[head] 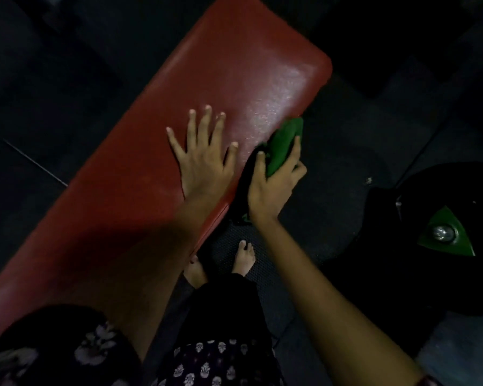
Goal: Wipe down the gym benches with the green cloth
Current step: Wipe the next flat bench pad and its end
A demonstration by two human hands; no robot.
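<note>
Here, cloth: the green cloth is bunched at the right edge of the red bench, inside the right hand.
Right hand: fingers curled round the cloth.
Left hand: flat on the bench, fingers spread, just beside the cloth.

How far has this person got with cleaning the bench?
Done: the far end of the red bench glistens, seemingly wiped. In hand: the right hand holds the green cloth against the bench's side edge while the left hand rests flat on top. Left: the duller near end; other benches aren't visible.
</note>
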